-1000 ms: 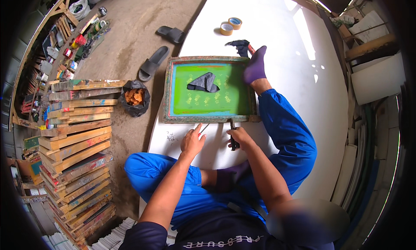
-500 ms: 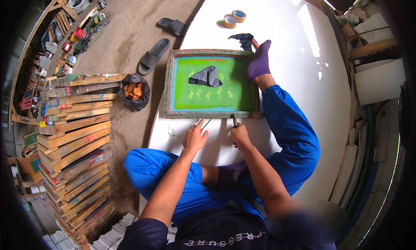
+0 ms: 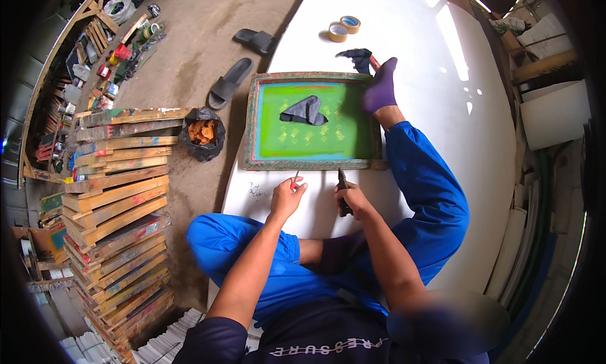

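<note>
Head view: just beside the worn, rectangular wooden frame (image 3: 314, 164), a long black tool (image 3: 343, 195) is clamped in the right hand (image 3: 356, 200) and a thin grey rod (image 3: 297, 174) pinched in the left hand (image 3: 287, 199), likely for easy reach. The frame seems held flat by the white board (image 3: 435, 93) underneath.

I have a gap over the bench (image 3: 315, 206) between the left hand (image 3: 287, 199) and right hand (image 3: 355, 200). Ahead, the raised rim of the frame (image 3: 271, 165) bars me low down; the bent leg (image 3: 430, 181) and socked foot (image 3: 382, 89) block its right.
</note>
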`<state>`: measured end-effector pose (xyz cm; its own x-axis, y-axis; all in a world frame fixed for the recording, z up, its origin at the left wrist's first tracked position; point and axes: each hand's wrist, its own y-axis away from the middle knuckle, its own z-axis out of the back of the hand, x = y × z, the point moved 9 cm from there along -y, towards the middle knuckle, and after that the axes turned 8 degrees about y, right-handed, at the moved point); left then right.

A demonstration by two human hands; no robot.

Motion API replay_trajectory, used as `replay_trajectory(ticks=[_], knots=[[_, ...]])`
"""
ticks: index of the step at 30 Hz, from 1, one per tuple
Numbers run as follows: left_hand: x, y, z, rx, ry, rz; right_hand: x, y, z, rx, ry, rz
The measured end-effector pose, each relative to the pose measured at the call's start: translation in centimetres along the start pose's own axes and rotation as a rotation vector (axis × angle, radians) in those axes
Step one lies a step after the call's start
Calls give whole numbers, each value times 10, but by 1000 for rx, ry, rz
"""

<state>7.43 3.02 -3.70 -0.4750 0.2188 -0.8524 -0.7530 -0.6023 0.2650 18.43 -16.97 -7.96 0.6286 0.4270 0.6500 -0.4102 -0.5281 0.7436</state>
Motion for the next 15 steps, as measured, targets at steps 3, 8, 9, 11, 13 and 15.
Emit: replay_trajectory(ticks=[3, 8, 9, 11, 13, 15], knots=[[-2, 1, 8, -42, 193, -29, -4, 11, -43, 143, 140, -5], [2, 9, 31, -79, 199, -22, -13, 24, -120, 356, 134, -65], [3, 12, 39, -113, 181, -49, -14, 27, -129, 386, 112, -99], [2, 17, 52, -126, 143, -33, -13, 29, -143, 428, 112, -116], [6, 21, 66, -155, 119, -38, -13, 29, -156, 483, 114, -134], [14, 24, 80, -198, 109, -66, -13, 29, -169, 550, 117, -153]])
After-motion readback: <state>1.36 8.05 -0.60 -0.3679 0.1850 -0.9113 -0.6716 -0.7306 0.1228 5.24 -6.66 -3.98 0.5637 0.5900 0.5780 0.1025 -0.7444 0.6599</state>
